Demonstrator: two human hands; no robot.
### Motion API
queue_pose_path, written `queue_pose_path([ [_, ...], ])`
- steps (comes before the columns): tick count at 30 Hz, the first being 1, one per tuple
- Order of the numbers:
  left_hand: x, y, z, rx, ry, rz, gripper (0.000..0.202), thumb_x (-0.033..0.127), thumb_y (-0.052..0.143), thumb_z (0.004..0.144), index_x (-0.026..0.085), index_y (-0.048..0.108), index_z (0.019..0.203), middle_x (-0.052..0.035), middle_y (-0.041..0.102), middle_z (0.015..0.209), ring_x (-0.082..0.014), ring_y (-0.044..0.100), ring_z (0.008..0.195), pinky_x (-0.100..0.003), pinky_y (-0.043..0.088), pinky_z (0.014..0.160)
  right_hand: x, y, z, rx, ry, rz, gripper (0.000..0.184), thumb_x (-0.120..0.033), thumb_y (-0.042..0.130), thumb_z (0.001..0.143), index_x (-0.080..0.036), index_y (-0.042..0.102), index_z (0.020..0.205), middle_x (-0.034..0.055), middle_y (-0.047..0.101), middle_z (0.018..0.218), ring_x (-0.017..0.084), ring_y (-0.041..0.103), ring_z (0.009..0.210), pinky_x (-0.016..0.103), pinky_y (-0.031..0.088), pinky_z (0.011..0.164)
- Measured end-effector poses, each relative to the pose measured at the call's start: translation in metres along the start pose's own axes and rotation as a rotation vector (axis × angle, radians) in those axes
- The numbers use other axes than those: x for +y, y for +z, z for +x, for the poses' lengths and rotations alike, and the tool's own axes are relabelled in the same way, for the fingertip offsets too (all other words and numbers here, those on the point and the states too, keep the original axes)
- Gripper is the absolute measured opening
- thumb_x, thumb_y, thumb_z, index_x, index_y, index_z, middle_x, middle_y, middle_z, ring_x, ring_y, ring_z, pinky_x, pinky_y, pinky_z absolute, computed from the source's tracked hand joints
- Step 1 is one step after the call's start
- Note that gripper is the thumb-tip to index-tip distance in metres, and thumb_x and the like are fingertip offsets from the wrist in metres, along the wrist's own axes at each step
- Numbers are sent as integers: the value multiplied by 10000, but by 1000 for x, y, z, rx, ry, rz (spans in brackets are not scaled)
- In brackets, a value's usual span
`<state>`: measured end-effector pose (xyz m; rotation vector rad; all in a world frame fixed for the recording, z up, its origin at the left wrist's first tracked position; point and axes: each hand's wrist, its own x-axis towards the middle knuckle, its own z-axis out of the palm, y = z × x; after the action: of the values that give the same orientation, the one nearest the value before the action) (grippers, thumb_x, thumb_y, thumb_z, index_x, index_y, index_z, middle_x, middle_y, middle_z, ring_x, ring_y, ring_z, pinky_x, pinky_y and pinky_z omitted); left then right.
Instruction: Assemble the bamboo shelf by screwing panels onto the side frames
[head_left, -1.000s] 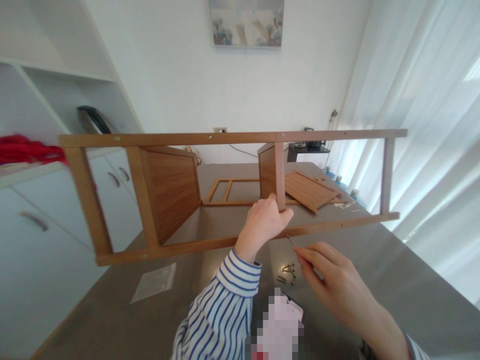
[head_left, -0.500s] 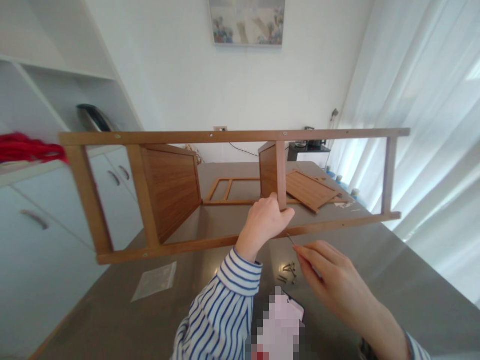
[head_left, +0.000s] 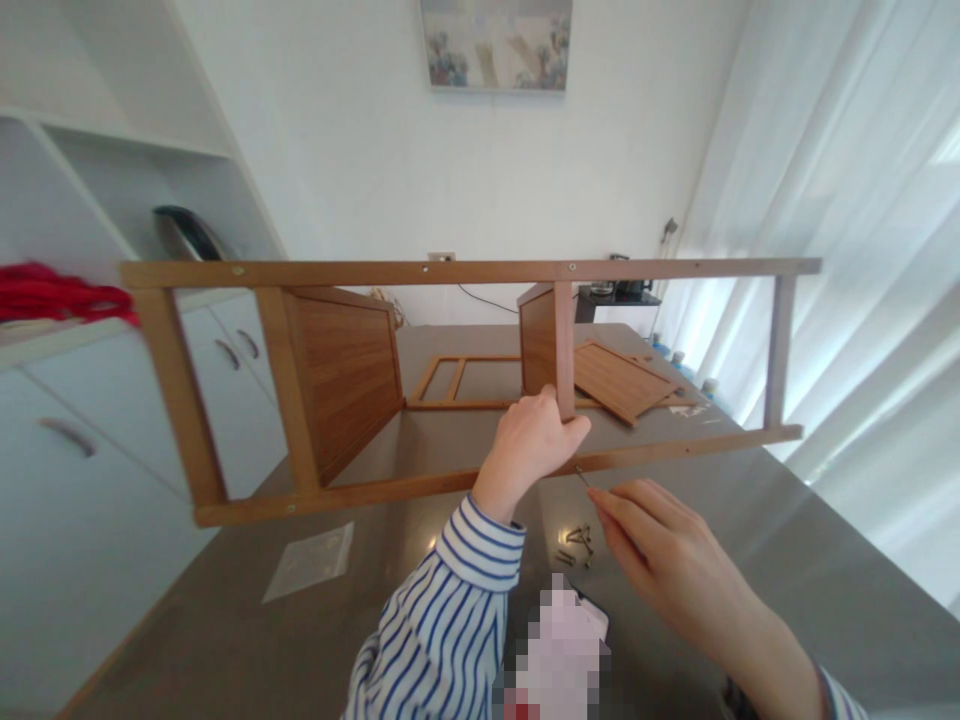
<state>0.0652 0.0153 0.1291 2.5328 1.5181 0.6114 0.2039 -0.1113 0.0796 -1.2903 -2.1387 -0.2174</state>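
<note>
A wooden shelf frame [head_left: 420, 484] stands on its side, with one slatted panel [head_left: 345, 375] set across it and a second panel [head_left: 538, 340] to the right. My left hand [head_left: 529, 440] is closed around the lower end of that second panel's front bar [head_left: 564, 350], by the lower rail. Just right of it, my right hand [head_left: 660, 540] pinches a thin metal rod [head_left: 583, 477]. The rod's far tip meets the lower rail; its other end is hidden in my fingers, so I cannot tell whether it is a screw or a hex key.
Several loose screws [head_left: 579, 540] lie below my hands, near a partly pixelated phone [head_left: 592, 610]. A clear plastic bag [head_left: 311, 562] is at left on the grey table [head_left: 420, 640]. Behind the frame lie another wooden frame [head_left: 431, 380] and a loose panel [head_left: 626, 383].
Both hands keep nearly the same place and grip. The picture has shifted very slightly; the frame and the loose pieces stay where they were.
</note>
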Motion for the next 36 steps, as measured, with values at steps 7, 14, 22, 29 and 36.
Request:
queue_pose_path([
  [7, 0, 1, 0, 4, 0, -11, 290, 398, 420, 838, 193, 572, 975, -117, 725, 941, -296, 693, 893, -338, 499, 704, 1, -1, 0, -6, 6, 10, 249, -136, 445, 951, -117, 627, 1119, 94, 643, 931, 206, 606, 822, 366, 550, 720],
  [14, 0, -1, 0, 0, -1, -4, 288, 401, 414, 844, 186, 576, 948, -123, 723, 921, -287, 690, 861, -334, 488, 690, 0, -2, 0, -21, -7, -22, 255, -142, 437, 954, -112, 622, 1127, 89, 642, 904, 210, 604, 802, 371, 555, 703],
  [22, 0, 1, 0, 11, 2, -7, 283, 401, 421, 834, 188, 573, 940, -120, 725, 906, -287, 695, 843, -327, 485, 656, -6, -8, 8, -75, -38, -101, 226, -146, 437, 956, -133, 647, 1039, 72, 620, 828, 207, 600, 754, 363, 541, 675],
  [29, -3, 4, 0, 37, 26, -12, 280, 394, 414, 838, 194, 568, 958, -113, 725, 936, -292, 694, 882, -340, 498, 711, -12, -8, 15, -121, 13, -19, 240, -197, 420, 981, -169, 657, 992, 53, 619, 825, 185, 602, 744, 339, 524, 674],
  [36, -4, 4, -1, 24, 23, -5, 299, 400, 414, 852, 185, 580, 977, -114, 723, 928, -272, 691, 869, -322, 498, 715, -8, -6, 15, -122, 53, 25, 254, -248, 412, 996, -185, 659, 1002, 43, 611, 807, 175, 601, 738, 315, 510, 645],
])
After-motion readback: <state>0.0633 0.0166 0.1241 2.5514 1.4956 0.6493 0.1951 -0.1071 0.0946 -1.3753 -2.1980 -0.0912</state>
